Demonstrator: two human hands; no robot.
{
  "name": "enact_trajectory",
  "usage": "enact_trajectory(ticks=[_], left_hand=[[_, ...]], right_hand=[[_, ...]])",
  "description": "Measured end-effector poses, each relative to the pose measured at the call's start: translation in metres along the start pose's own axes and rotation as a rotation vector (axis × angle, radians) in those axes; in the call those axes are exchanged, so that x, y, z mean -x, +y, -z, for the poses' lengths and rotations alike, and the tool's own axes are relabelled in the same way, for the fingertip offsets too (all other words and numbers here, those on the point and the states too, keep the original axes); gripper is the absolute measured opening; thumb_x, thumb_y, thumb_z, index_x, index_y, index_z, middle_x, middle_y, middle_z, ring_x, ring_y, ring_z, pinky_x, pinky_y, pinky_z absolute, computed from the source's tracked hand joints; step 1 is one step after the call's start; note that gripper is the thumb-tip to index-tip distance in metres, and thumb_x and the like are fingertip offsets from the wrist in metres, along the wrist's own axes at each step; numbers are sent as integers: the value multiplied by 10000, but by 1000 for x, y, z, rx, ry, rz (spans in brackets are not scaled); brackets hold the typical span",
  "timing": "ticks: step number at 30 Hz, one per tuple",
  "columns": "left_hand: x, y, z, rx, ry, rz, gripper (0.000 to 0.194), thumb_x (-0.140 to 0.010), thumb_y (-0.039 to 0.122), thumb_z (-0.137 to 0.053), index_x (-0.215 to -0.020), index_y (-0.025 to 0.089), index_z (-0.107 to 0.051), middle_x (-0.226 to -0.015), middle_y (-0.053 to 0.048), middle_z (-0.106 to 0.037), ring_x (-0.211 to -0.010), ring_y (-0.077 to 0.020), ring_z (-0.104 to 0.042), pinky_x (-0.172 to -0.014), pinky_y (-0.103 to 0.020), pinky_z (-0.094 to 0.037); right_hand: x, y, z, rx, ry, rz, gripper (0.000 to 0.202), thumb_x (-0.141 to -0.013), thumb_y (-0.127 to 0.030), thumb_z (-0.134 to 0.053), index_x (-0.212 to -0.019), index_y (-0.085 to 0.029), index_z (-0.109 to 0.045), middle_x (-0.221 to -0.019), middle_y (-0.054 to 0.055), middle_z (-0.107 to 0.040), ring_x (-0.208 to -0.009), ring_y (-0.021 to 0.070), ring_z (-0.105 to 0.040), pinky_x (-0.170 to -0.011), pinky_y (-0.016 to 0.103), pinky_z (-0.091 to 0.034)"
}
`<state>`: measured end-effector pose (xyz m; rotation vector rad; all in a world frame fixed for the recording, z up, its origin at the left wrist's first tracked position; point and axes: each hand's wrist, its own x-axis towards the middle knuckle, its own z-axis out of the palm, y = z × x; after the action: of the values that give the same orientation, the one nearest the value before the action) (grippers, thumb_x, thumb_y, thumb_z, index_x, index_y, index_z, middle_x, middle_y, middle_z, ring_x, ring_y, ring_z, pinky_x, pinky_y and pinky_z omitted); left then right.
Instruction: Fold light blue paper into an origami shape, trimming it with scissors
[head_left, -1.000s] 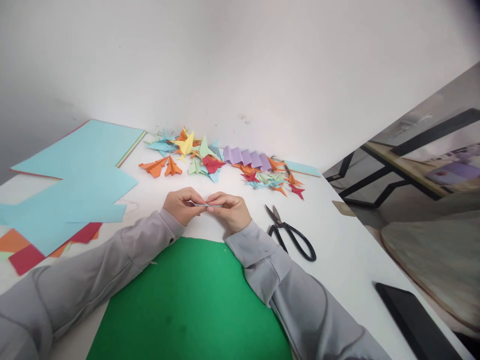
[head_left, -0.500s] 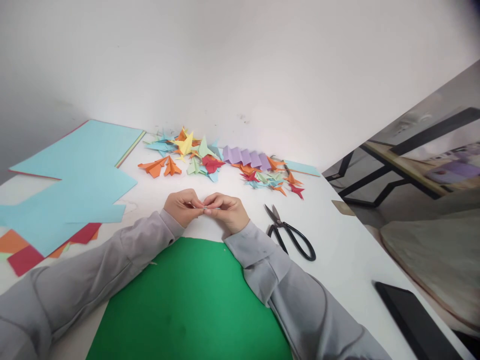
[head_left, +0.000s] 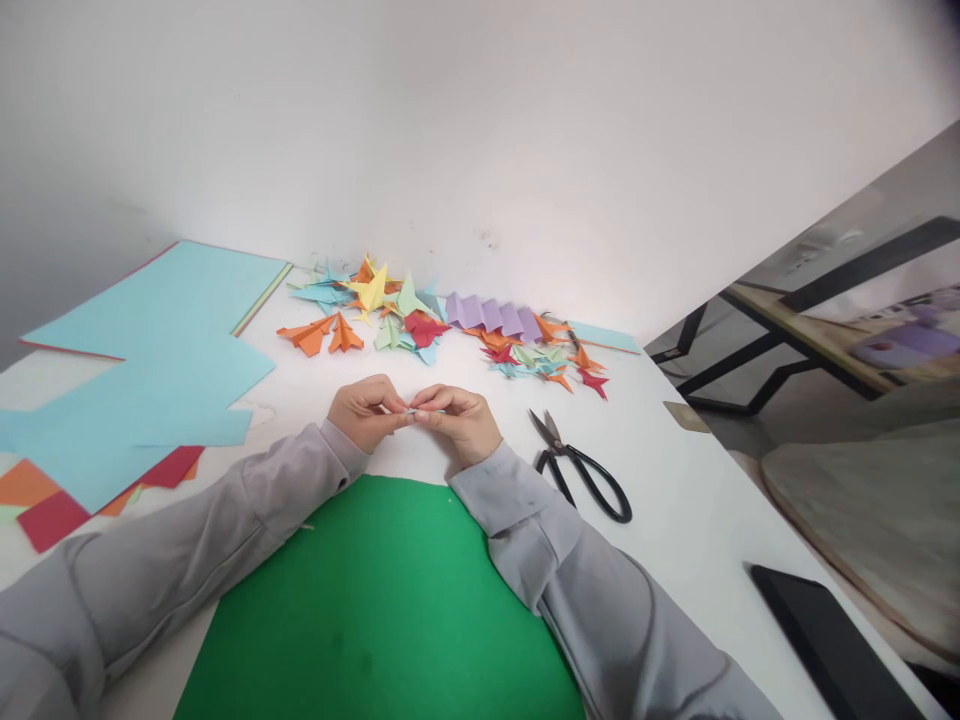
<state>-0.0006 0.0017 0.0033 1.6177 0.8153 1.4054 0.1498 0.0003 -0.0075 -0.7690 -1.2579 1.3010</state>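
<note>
Wht tbl (head_left: 675,520): L fingers (head_left: 388,398), R fingers (head_left: 442,398) pinched tight on sm paper (head_left: 413,410)

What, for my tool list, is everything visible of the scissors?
The scissors lie on the white table, right of the right sleeve, tips slightly apart and pointing away from the camera. The blades look like grey metal; the handles are black loops, material unclear. The sleeve hides part of the left loop; whether they touch is unclear.

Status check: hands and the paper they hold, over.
Left hand, right hand: close together, both pinching. Small paper piece: between them, mostly hidden. Scissors: right of the hands, not touching.
</note>
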Motion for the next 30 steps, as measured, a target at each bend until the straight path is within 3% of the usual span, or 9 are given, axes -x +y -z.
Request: enact_trajectory(ticks=[9, 18, 30], left_hand=[[2, -3, 0, -5, 14, 100, 200, -553, 277, -759, -566, 134, -620, -611, -14, -566, -439, -72, -515, -323, -180, -414], [2, -6, 0, 10, -63, 4, 166, -629, 189, -690, -525, 126, -577, -567, 21, -503, -394, -51, -519, -330, -156, -422], [3, -2, -3, 5, 28, 39, 135, -592, 213, -728, -652, 120, -651, -699, -33, -565, -555, -96, -552, -359, -196, -511]], right_hand=[[0, 4, 6, 37, 33, -25, 116, -582, -333, -763, -622, -236, -713, -711, 5, -676, -666, 133, -580, -630, 284, -452], [1, 3, 5, 33, -15, 6, 75, -589, -277, -764, -599, -225, -711, -704, 4, -671, -688, 133, -597, -702, 301, -457], [-1, 4, 6, 47, 8, 23, 119, -537, -205, -787, -627, -240, -718, -736, 4, -670, -738, 143, -595, -714, 305, -460]])
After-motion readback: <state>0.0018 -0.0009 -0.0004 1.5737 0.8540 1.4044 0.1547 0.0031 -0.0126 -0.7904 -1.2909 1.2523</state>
